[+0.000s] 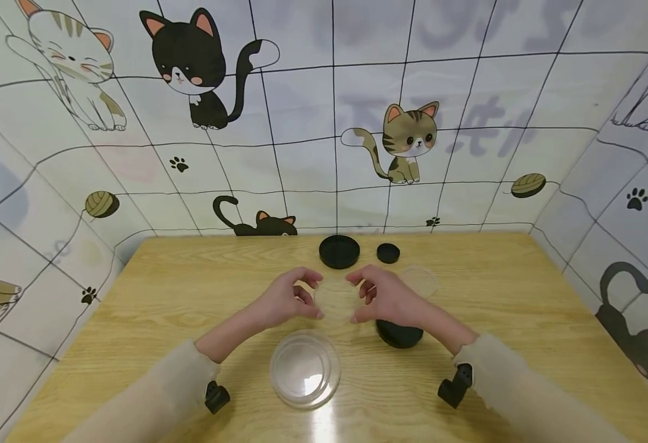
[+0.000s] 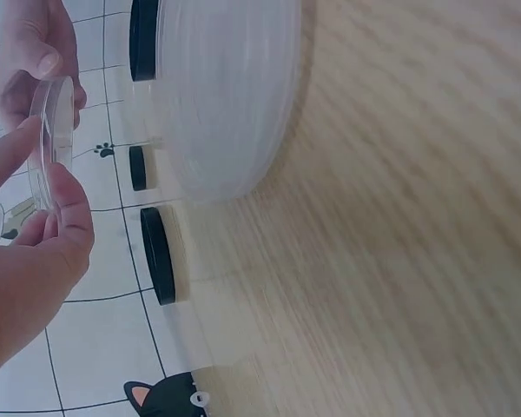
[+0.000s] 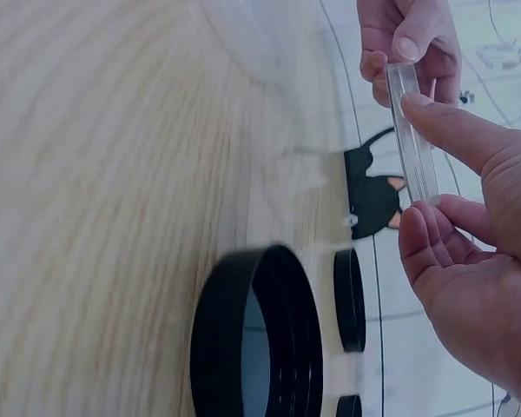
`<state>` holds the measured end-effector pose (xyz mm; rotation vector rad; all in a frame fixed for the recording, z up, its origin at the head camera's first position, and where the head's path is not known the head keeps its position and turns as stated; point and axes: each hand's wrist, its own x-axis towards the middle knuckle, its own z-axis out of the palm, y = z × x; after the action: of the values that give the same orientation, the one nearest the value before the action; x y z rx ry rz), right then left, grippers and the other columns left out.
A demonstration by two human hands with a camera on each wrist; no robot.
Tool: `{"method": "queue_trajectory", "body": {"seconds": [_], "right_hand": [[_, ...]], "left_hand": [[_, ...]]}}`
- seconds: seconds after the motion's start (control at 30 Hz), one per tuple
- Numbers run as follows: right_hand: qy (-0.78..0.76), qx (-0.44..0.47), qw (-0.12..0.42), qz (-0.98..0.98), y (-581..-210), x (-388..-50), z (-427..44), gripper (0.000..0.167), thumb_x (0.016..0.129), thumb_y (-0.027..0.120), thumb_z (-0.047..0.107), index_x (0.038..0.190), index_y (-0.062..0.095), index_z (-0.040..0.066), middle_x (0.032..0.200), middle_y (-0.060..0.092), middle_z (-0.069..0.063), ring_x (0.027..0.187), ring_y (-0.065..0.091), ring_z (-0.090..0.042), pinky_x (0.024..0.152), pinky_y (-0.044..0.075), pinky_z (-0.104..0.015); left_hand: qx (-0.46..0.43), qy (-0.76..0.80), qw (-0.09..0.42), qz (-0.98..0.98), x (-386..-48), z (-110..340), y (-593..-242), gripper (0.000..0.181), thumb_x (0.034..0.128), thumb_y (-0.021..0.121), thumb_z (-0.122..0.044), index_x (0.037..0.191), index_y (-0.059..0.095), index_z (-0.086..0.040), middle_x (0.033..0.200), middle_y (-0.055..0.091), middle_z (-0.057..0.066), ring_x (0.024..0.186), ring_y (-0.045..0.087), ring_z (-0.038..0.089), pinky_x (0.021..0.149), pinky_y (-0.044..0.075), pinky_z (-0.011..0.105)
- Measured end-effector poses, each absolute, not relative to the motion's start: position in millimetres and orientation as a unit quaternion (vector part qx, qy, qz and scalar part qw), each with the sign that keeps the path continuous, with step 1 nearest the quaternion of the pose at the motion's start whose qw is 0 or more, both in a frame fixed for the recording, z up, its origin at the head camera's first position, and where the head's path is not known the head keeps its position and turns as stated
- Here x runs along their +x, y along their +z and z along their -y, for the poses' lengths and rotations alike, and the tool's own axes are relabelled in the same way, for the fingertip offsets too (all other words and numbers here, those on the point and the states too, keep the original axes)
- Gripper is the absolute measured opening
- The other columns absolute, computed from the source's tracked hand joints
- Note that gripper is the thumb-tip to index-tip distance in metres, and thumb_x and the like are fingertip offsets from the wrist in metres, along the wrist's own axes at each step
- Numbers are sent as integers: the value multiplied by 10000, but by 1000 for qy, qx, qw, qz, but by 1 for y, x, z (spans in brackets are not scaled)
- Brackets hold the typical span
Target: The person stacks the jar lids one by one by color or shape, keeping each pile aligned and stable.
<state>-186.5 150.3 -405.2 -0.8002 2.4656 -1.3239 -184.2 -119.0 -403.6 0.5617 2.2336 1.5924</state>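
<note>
Spanning the gap between the left hand [image 1: 286,299] and right hand [image 1: 390,299], a clear disc [image 1: 336,301] is held off the surface [image 1: 191,283]. Each of the hands pinches the rim at its own side, thumb and fingers partly spread. A clear round dish [image 1: 296,369] lies nearer the person; a black round piece [image 1: 400,336] sits below the right hand, partly hidden.

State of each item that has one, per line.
Held clear disc: raised off table
Left hand: gripping held clear disc
Right hand: gripping held clear disc
Front clear container: on table
Near black lid: open side up
Back large lid: lying flat
Back small lid: lying flat
Right clear disc: flat, partly hidden
</note>
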Motion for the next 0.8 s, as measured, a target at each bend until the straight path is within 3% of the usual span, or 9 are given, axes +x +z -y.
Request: {"method": "queue_trajectory", "body": {"seconds": [0.27,0.5,0.8], "right_hand": [[-450,-293,114,-836,-403,-169,-133,702,756,924,137,1355,591,-14,1228,580,-184,954,608,-311,841,545,-442],[-436,-283,133,-844,-405,-157,-116,733,719,948,156,1350,605,7,1221,599,-127,912,581,-166,811,536,-323],[-428,-314,148,-834,-416,-142,-97,692,713,953,147,1304,622,3,1110,581,-48,862,566,-133,771,533,-276]], "left_hand": [[183,568,159,-787,-157,137,-401,665,768,859,59,1351,539,73,1216,485,261,814,620,199,740,559,268],[172,570,152,-789,-136,150,-405,689,757,872,47,1354,529,80,1190,475,251,817,614,209,707,546,247],[153,566,154,-795,-108,166,-415,707,738,884,42,1354,538,57,1183,491,209,804,602,222,656,534,242]]}}
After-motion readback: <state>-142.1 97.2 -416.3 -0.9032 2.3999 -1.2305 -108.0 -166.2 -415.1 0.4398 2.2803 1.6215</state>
